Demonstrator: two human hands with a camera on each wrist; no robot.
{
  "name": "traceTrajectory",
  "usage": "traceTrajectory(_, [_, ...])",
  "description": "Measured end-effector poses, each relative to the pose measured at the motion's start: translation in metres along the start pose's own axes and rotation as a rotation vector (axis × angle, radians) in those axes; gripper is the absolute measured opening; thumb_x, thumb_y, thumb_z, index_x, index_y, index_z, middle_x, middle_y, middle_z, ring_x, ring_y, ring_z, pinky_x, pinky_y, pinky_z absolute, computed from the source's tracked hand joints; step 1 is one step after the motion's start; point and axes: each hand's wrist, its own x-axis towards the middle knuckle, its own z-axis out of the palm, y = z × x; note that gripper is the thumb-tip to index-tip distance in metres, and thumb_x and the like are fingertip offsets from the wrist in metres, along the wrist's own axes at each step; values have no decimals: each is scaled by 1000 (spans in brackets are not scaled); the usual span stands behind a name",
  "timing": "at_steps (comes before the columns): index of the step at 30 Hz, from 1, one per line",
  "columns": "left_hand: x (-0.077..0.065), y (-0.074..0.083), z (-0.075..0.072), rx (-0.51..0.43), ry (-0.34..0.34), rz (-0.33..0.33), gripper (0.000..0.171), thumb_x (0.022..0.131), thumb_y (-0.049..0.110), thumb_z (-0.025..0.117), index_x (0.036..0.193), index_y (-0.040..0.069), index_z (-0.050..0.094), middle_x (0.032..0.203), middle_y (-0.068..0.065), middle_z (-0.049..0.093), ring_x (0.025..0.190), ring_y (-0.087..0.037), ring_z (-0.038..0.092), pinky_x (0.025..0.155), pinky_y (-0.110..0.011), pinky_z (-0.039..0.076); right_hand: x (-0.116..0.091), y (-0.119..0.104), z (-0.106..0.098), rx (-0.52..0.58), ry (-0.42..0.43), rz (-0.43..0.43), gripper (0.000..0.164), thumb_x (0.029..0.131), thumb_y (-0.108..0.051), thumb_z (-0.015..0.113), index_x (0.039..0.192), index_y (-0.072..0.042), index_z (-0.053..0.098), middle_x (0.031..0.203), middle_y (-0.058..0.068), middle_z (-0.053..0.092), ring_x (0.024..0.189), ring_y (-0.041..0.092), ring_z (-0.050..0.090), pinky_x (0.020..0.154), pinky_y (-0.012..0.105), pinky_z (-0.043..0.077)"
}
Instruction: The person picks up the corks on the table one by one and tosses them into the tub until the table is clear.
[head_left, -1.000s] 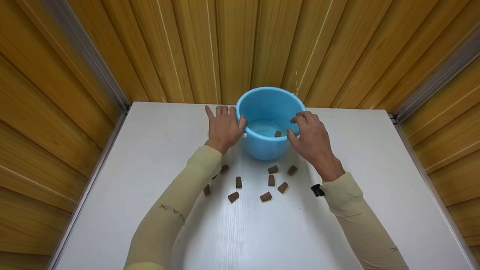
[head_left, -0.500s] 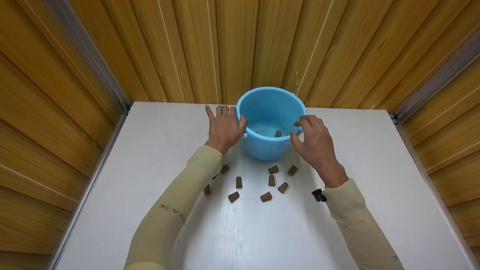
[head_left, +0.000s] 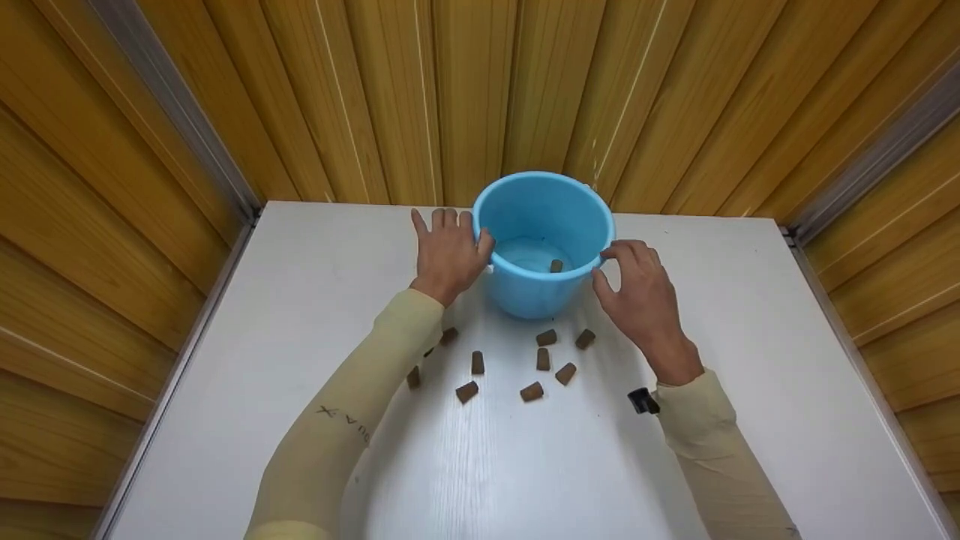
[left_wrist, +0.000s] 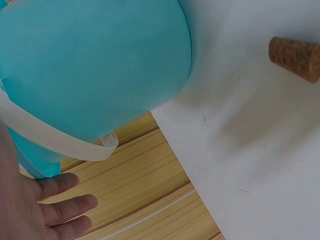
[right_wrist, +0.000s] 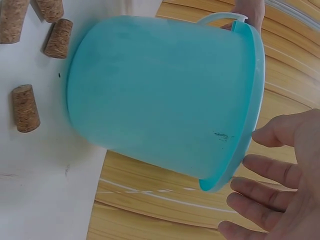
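Note:
A light blue bucket point(head_left: 534, 294) stands upright near the table's back edge, with one brown cork point(head_left: 556, 265) on its floor. My left hand point(head_left: 448, 259) holds the bucket's left rim, its thumb over the inner side and its other fingers outside. In the left wrist view those fingers point(left_wrist: 65, 210) look fairly straight. My right hand point(head_left: 643, 296) is at the right rim, fingers loosely bent with nothing between them; its fingertips are beside or just touching the rim. Several tapered corks point(head_left: 532, 391) lie on the table before the bucket, some partly hidden by the left sleeve.
The white table point(head_left: 675, 465) is enclosed by wood-look panels point(head_left: 480, 97) at the back and sides. A white bucket handle point(left_wrist: 55, 135) hangs near the left hand. A small black device point(head_left: 643, 400) is at the right wrist.
My right hand has drawn back from over the bucket's opening to its outer right rim, moving right and toward me. The left hand, bucket and corks have stayed in place.

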Motion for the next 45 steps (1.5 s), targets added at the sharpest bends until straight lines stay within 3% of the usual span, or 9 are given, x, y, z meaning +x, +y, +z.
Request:
traceTrajectory(12, [-1, -2, -1, 14, -23, -10, 67, 107, 52, 27, 147, 7, 57, 149, -18, 57, 144, -38, 44, 122, -72, 11, -14, 11, 8, 11, 10, 58, 40, 92, -2, 79, 127, 9, 62, 126, 26, 63, 118, 43, 61, 98, 58, 54])
traceTrajectory(23, [-2, -3, -2, 6, -18, -9, 67, 107, 54, 28, 148, 8, 57, 149, -17, 58, 145, -38, 43, 122, -68, 19, -28, 19, 17, 10, -86, 119, 32, 95, -6, 74, 122, 7, 65, 125, 25, 63, 116, 44, 59, 91, 57, 54])
traceTrajectory(31, [-2, -4, -3, 10, -38, -15, 67, 108, 53, 27, 149, 7, 55, 148, -19, 57, 145, -38, 42, 122, -68, 19, -37, 23, 27, 17, -168, 183, 32, 98, -10, 72, 124, 7, 65, 129, 25, 61, 122, 44, 57, 96, 58, 53])
traceTrajectory(45, [-1, -3, -1, -1, -36, -38, 67, 109, 53, 28, 149, 8, 56, 151, -18, 56, 146, -39, 42, 123, -68, 17, -49, 30, 38, 3, -257, 219, 34, 99, -11, 71, 126, 8, 64, 131, 28, 60, 122, 46, 58, 96, 60, 53])
